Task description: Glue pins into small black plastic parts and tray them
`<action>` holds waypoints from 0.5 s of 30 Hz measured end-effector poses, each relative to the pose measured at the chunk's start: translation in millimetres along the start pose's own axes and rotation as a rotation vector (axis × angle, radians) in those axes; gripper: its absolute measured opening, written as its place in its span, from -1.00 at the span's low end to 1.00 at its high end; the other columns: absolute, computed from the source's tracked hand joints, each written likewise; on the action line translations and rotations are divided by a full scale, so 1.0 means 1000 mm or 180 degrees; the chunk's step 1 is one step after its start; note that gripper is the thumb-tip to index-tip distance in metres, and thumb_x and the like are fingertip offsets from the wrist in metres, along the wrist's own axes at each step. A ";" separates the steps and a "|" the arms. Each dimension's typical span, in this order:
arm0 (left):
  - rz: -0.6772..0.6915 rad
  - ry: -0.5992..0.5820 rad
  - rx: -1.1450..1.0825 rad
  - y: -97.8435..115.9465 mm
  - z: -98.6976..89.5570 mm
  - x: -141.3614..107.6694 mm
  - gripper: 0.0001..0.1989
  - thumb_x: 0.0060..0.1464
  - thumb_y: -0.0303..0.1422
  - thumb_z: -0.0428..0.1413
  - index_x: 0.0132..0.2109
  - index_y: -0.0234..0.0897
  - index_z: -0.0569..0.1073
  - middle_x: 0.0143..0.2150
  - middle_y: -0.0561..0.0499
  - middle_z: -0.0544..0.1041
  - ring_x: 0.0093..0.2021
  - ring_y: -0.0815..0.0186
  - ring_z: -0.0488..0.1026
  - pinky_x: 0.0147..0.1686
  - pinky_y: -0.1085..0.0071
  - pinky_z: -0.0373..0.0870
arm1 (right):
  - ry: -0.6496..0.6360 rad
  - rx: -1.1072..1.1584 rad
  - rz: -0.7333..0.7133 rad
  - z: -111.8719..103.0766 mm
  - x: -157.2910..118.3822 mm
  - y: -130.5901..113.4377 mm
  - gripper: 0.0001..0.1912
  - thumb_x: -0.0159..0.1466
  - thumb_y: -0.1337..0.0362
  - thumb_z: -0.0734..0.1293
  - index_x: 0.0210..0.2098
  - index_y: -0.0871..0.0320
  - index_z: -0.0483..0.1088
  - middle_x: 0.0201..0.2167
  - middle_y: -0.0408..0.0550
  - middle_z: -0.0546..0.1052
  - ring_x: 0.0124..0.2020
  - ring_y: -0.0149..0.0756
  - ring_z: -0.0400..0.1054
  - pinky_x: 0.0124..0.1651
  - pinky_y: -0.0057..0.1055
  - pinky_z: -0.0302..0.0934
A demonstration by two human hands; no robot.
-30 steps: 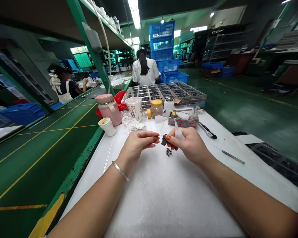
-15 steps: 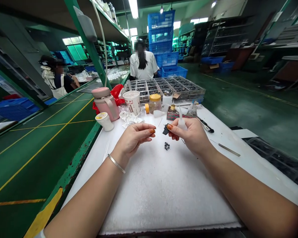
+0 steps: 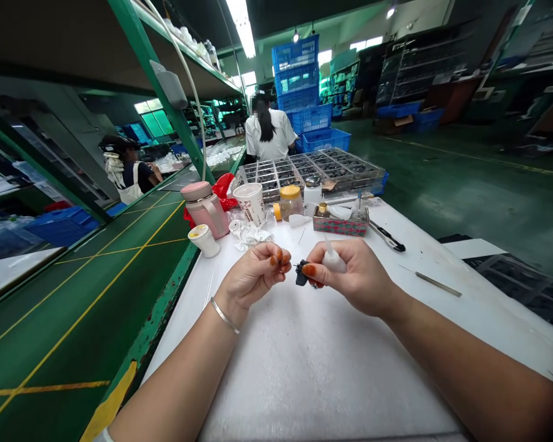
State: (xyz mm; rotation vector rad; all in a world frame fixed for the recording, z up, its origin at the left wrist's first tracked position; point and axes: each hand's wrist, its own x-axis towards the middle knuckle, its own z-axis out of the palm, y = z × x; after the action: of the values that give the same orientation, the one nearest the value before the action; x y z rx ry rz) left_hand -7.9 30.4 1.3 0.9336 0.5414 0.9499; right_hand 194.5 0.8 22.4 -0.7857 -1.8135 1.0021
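My right hand (image 3: 357,270) pinches a small black part (image 3: 301,274), with fine prongs at its upper left, between thumb and fingers. The same hand also holds a small white squeeze bottle (image 3: 334,261), its thin nozzle pointing up. Just left of the black part, my left hand (image 3: 253,276) is closed in a pinch; whatever lies between its fingertips is too small to make out. A narrow gap separates the two hands above the white tabletop (image 3: 322,368). Orange-brown stains show on the fingertips. My right hand mostly hides a little heap of black rings (image 3: 314,285).
Beyond the hands stand a pink mug (image 3: 207,212), a paper cup (image 3: 250,204), a yellow-lidded jar (image 3: 290,202) and a patterned box (image 3: 341,225). Rightward lie a utility knife (image 3: 387,236) and a needle tool (image 3: 437,285). Compartment trays (image 3: 313,172) sit behind; a person (image 3: 268,132) is farther back.
The view has shifted, so the table items appear lower and slightly right. My right hand has brought the black part closer to my left fingertips and now covers most of the ring heap.
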 end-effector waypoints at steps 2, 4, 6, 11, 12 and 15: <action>-0.0033 -0.0068 -0.0019 -0.001 0.001 0.000 -0.66 -0.22 -0.39 0.42 -0.43 -0.36 0.38 -0.44 0.06 0.40 -0.49 0.48 0.40 -0.52 0.65 0.40 | 0.0009 -0.0118 -0.0036 0.001 -0.001 -0.001 -0.71 0.23 0.15 0.36 -0.51 0.25 0.45 -0.62 -0.11 0.45 -0.58 -0.44 0.26 -0.53 -0.50 0.09; -0.0025 -0.0116 -0.0012 -0.002 0.002 0.000 -0.67 -0.19 -0.40 0.40 -0.43 -0.35 0.36 -0.49 0.08 0.37 -0.55 0.50 0.36 -0.58 0.68 0.35 | 0.0028 -0.0137 -0.0078 0.002 -0.002 -0.002 -0.72 0.21 0.16 0.38 -0.51 0.25 0.45 -0.61 -0.11 0.45 -0.58 -0.45 0.25 -0.53 -0.51 0.08; -0.0034 -0.0130 0.0031 -0.003 0.002 0.000 -0.68 -0.16 -0.39 0.38 -0.43 -0.35 0.36 -0.51 0.09 0.35 -0.58 0.51 0.33 -0.62 0.69 0.30 | 0.0031 -0.0151 -0.0091 0.003 -0.002 -0.002 -0.72 0.19 0.16 0.40 -0.52 0.25 0.45 -0.62 -0.12 0.45 -0.58 -0.45 0.24 -0.54 -0.51 0.06; -0.0082 -0.0163 0.0257 -0.005 -0.002 0.000 -0.68 -0.13 -0.38 0.37 -0.46 -0.35 0.33 -0.53 0.08 0.30 -0.53 0.45 0.35 -0.56 0.60 0.35 | 0.0010 -0.0346 -0.0096 0.004 -0.002 -0.002 -0.76 0.18 0.22 0.37 -0.54 0.24 0.43 -0.65 -0.16 0.37 -0.61 -0.48 0.14 -0.55 -0.50 -0.03; -0.0067 -0.0194 0.0289 -0.006 -0.002 0.000 -0.68 -0.13 -0.37 0.37 -0.47 -0.35 0.33 -0.52 0.07 0.31 -0.50 0.42 0.37 -0.52 0.56 0.38 | -0.0005 -0.0367 -0.0120 0.004 -0.002 -0.003 -0.78 0.18 0.25 0.36 -0.54 0.23 0.43 -0.65 -0.17 0.37 -0.60 -0.48 0.14 -0.54 -0.50 -0.03; -0.0062 -0.0302 0.0409 -0.007 -0.004 -0.001 -0.66 -0.13 -0.30 0.37 -0.48 -0.35 0.35 -0.44 0.01 0.37 -0.42 0.35 0.42 -0.45 0.47 0.43 | -0.0026 -0.0419 -0.0160 0.003 -0.002 -0.003 -0.80 0.18 0.29 0.34 -0.55 0.23 0.42 -0.63 -0.16 0.38 -0.59 -0.47 0.15 -0.53 -0.50 -0.02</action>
State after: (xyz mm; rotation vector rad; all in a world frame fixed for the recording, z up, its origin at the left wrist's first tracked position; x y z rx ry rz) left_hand -7.8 29.7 -6.7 1.0815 0.5347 0.8563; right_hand 191.9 -3.6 23.5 -0.8123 -1.9119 0.8615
